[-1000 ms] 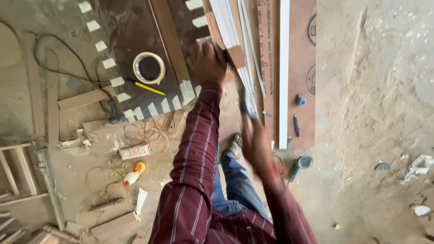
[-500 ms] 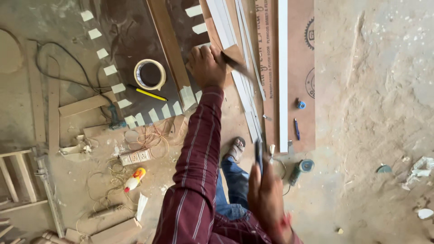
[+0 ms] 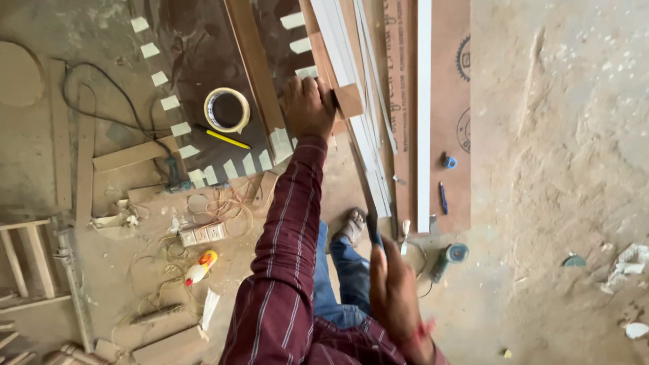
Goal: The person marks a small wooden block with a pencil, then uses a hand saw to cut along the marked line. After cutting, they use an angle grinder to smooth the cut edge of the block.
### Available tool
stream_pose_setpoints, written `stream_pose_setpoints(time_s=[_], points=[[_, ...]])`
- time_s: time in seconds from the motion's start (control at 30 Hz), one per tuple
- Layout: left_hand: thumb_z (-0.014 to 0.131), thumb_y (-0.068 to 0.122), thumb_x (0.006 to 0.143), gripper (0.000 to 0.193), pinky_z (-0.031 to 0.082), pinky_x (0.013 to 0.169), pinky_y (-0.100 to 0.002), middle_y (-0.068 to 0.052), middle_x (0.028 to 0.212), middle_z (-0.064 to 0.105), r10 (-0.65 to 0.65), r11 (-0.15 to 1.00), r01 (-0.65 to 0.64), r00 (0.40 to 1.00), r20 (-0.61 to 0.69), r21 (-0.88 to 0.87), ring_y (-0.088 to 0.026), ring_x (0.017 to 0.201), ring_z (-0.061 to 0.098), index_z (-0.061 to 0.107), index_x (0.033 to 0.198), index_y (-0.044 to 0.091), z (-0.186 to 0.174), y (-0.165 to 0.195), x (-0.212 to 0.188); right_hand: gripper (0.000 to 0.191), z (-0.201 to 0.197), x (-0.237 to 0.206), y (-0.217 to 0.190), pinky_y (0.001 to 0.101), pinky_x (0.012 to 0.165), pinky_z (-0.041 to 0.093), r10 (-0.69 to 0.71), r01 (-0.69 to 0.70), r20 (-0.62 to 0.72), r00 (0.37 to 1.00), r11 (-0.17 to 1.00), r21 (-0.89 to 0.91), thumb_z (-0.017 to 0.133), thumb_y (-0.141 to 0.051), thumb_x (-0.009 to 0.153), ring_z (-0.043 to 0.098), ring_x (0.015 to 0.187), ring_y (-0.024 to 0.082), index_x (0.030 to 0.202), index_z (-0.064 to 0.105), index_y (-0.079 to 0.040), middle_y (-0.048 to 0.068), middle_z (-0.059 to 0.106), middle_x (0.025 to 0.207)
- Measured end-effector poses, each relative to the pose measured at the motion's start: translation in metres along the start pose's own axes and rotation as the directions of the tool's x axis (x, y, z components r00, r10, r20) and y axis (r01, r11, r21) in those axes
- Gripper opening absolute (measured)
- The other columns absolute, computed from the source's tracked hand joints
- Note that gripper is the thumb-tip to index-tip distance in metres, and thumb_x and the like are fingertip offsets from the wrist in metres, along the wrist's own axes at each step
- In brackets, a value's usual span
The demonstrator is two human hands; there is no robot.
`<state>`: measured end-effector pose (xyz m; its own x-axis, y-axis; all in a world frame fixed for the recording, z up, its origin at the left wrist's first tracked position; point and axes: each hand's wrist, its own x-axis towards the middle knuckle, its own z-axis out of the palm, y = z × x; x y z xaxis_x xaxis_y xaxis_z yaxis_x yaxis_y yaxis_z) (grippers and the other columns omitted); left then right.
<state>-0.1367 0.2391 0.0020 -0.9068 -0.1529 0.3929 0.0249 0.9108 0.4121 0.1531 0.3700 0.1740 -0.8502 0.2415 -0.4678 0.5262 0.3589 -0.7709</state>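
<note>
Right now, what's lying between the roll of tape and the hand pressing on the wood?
In the head view, a long brown wooden plank runs between the tape roll and the left hand.

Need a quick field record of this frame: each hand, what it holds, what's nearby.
left hand: pressing a small wooden block against white strips
right hand: raised, gripping a dark slim tool; kind unclear
near left hand: tape roll, yellow pencil
on brown board: long white strip, blue pen
floor: glue bottle, power strip

one tape roll (image 3: 226, 109), one yellow pencil (image 3: 228, 139), two hands (one person)
</note>
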Motion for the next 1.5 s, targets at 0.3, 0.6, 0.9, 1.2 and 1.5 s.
stream_pose_setpoints(time_s=[0.3, 0.6, 0.9, 1.2, 1.5], points=[[0.056, 0.029, 0.101, 0.025, 0.043, 0.085, -0.052, -0.014, 0.099, 0.056, -0.026, 0.999, 0.028, 0.999, -0.048, 0.045, -0.035, 0.101, 0.056, 0.057, 0.088, 0.007, -0.004, 0.003, 0.0, 0.034, 0.06, 0.166, -0.022, 0.0391, 0.051, 0.038, -0.54, 0.511, 0.063, 0.839, 0.745, -0.429, 0.039, -0.015, 0.114, 0.054, 0.06, 0.031, 0.119, 0.063, 0.007, 0.02, 0.059, 0.076], [0.055, 0.032, 0.101, 0.029, 0.045, 0.09, -0.053, -0.013, 0.099, 0.057, -0.052, 0.998, 0.051, 0.997, 0.048, 0.024, -0.035, 0.101, 0.056, 0.057, 0.084, 0.009, 0.002, 0.0, 0.0, 0.032, 0.0, 0.025, -0.018, 0.0421, 0.04, 0.038, -0.034, 0.042, 0.06, 0.998, 0.99, -0.134, 0.046, -0.02, 0.103, 0.052, 0.043, 0.024, 0.121, 0.065, -0.002, 0.016, 0.056, 0.054], [0.053, 0.032, 0.102, 0.029, 0.044, 0.091, -0.053, -0.014, 0.106, 0.059, -0.057, 0.996, 0.055, 0.998, 0.035, 0.067, -0.035, 0.103, 0.056, 0.058, 0.087, 0.007, 0.011, -0.006, -0.006, 0.026, 0.039, 0.104, -0.007, 0.0318, 0.044, 0.032, -0.107, 0.124, 0.092, 0.99, 0.97, -0.21, 0.047, -0.018, 0.107, 0.042, 0.05, 0.013, 0.123, 0.06, -0.003, 0.004, 0.048, 0.066], [0.055, 0.03, 0.102, 0.026, 0.043, 0.093, -0.054, -0.014, 0.105, 0.058, -0.072, 0.997, 0.072, 0.997, 0.01, 0.031, -0.035, 0.106, 0.056, 0.059, 0.088, 0.008, -0.001, 0.0, -0.003, 0.037, 0.041, 0.096, -0.021, 0.036, 0.06, 0.048, -0.566, 0.524, 0.042, 0.823, 0.73, -0.439, 0.043, -0.018, 0.112, 0.053, 0.066, 0.021, 0.136, 0.058, 0.005, 0.014, 0.057, 0.076], [0.054, 0.028, 0.1, 0.025, 0.043, 0.09, -0.052, -0.012, 0.099, 0.057, -0.043, 0.999, 0.043, 0.997, 0.067, 0.0, -0.033, 0.102, 0.055, 0.058, 0.086, 0.008, 0.013, -0.013, -0.01, 0.03, 0.04, 0.036, 0.03, 0.0413, 0.048, 0.037, -0.103, 0.106, 0.028, 0.994, 0.977, -0.187, 0.049, -0.017, 0.105, 0.054, 0.048, 0.024, 0.126, 0.064, -0.001, 0.019, 0.056, 0.06]])
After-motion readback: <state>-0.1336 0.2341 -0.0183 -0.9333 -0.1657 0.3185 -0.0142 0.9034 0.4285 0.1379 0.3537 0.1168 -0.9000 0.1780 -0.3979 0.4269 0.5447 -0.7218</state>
